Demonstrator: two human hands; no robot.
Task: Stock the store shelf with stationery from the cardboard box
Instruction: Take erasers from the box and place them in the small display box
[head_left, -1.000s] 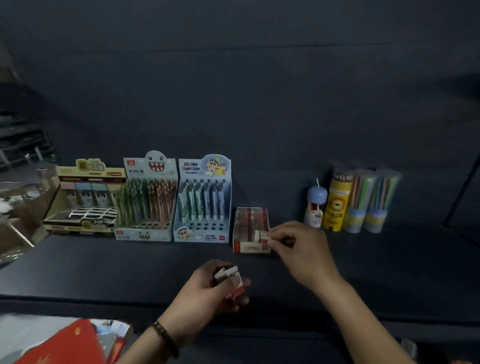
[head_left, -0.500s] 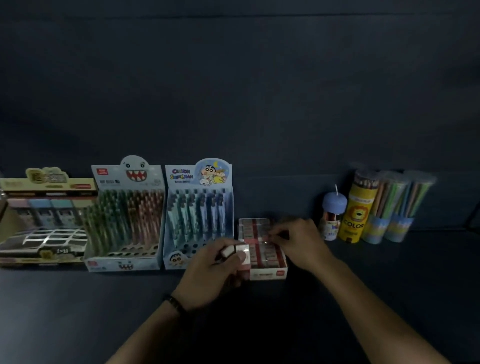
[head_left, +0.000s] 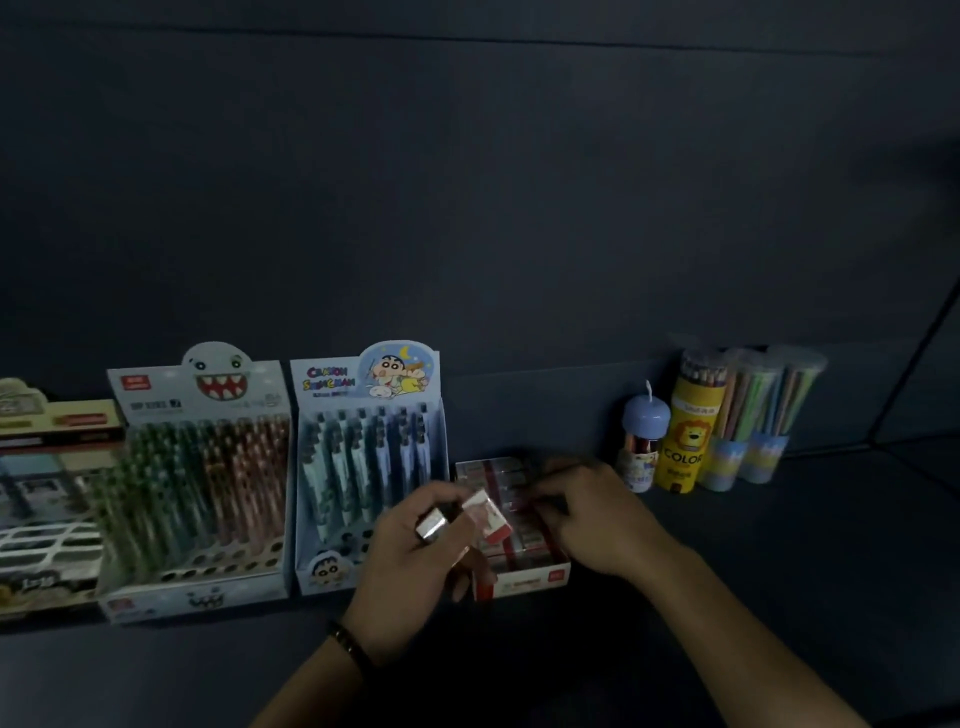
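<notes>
The left hand, low in the middle of the frame, is curled around two erasers, small wrapped blocks held up between thumb and fingers, one white with a red end and the other showing a pale shiny face. A dark bracelet sits on that wrist. Just to its right, the right hand lies over the eraser box, a low red-and-white tray. Its fingers bend down into the rows of packs, but blur hides whether they pinch one. The tray stands on the dark shelf, touching or just beside the cartoon pen display to its left. Further left come a shark-faced pen display and a yellow-green display box at the frame's edge. To the right of the hands, near the back wall, stand a blue-capped jar, a yellow lion tube and two clear pencil tubes.
</notes>
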